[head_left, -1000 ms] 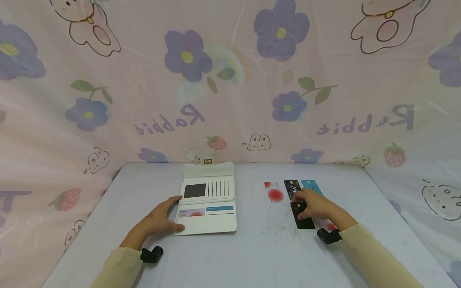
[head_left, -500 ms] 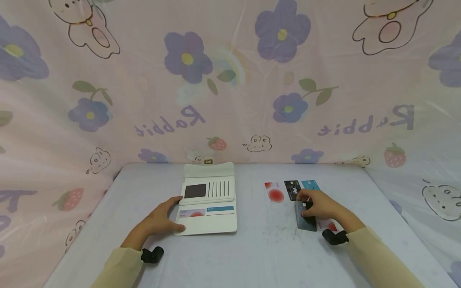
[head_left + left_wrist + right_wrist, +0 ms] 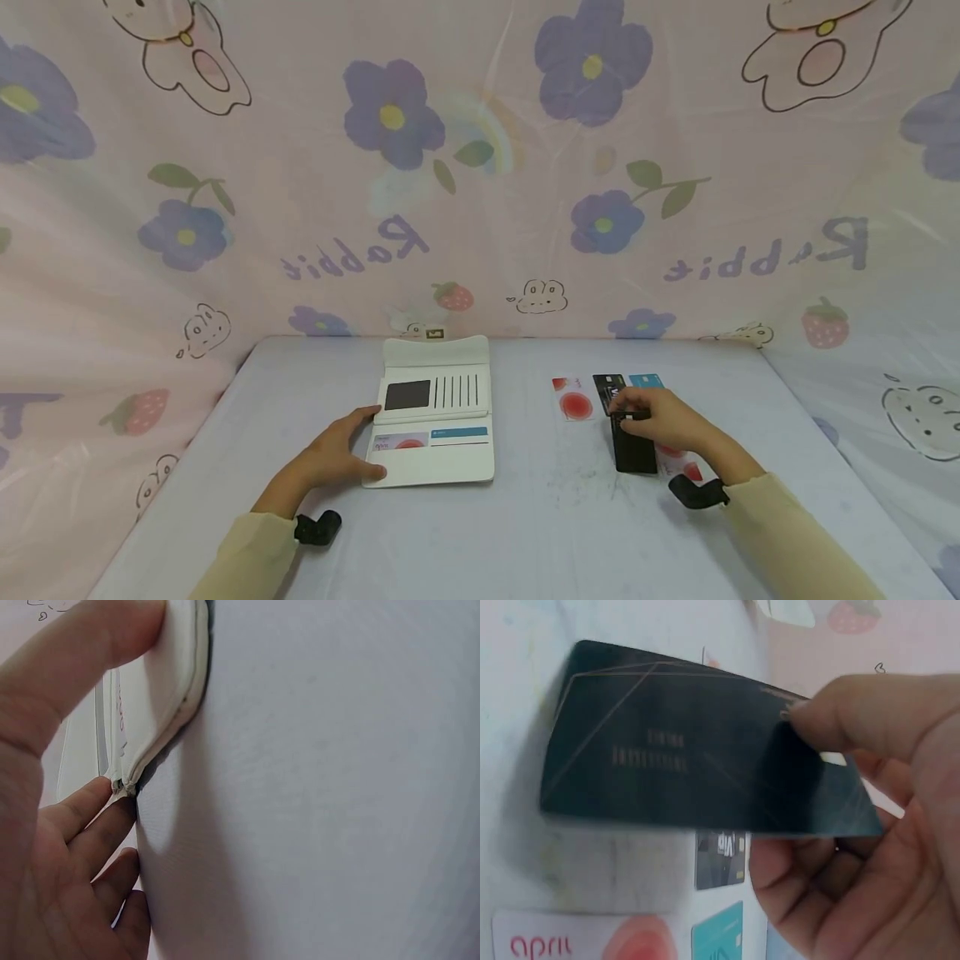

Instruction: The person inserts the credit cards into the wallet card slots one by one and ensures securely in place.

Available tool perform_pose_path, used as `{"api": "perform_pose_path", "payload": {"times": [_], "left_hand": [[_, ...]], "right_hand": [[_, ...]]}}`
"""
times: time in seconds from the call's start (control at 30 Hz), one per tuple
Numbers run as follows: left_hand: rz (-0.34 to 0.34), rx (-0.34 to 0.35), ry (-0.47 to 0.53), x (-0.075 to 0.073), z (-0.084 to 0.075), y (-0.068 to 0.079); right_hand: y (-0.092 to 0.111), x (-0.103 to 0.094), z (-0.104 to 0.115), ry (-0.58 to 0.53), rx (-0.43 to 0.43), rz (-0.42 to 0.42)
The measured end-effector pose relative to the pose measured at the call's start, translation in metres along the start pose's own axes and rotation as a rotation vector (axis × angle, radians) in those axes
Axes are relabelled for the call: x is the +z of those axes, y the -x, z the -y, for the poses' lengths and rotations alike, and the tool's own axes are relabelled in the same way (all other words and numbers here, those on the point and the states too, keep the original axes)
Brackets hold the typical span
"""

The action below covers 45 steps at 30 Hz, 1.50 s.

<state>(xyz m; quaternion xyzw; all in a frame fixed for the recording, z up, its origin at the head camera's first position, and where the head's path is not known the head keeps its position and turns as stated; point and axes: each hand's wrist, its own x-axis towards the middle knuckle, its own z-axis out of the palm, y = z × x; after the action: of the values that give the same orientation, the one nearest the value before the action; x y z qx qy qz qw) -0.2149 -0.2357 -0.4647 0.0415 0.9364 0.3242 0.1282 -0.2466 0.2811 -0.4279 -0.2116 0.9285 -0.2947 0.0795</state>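
In the head view, a white wallet (image 3: 429,472) lies unfolded on the table, with a pink-and-white card (image 3: 390,442) and a blue card (image 3: 459,433) tucked into its lower part. My left hand (image 3: 330,457) rests at its left side. The left wrist view has the thumb (image 3: 112,634) over the wallet's corner and fingertips (image 3: 97,791) against its edge. At the right, my right hand (image 3: 667,421) pinches a black bank card (image 3: 634,450) by its far end. The right wrist view shows this card (image 3: 660,750) tilted up, with the thumb on its face.
Beyond the right hand lie a black VIP card (image 3: 607,385) and a blue card (image 3: 647,381). A white card with a red circle (image 3: 575,404) is left of them. Another red-and-white card (image 3: 686,468) lies partly under the right wrist. A patterned cloth (image 3: 480,192) hangs behind the table.
The right hand has taken hold of the black card and tilted it up from the table, shifting it slightly away from me. The left hand and wallet have not moved.
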Motion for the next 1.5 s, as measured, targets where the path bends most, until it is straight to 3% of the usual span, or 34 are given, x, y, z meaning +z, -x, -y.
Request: {"api": "perform_pose_path", "payload": {"times": [0.7,1.0,1.2,1.5], "left_hand": [[-0.002,-0.003,0.001,0.0,0.002,0.0],[-0.004,0.012,-0.002,0.001,0.002,0.001],[-0.009,0.014,-0.01,0.002,0.002,0.0],[-0.007,0.008,-0.014,0.001,0.002,-0.001]], "right_hand": [[-0.012,0.015,0.029,-0.188,-0.117,-0.179],[-0.017,0.022,0.04,-0.249,-0.112,-0.121],[-0.02,0.028,0.046,-0.254,-0.128,-0.136],[-0.027,0.034,0.057,-0.242,-0.197,-0.119]]}}
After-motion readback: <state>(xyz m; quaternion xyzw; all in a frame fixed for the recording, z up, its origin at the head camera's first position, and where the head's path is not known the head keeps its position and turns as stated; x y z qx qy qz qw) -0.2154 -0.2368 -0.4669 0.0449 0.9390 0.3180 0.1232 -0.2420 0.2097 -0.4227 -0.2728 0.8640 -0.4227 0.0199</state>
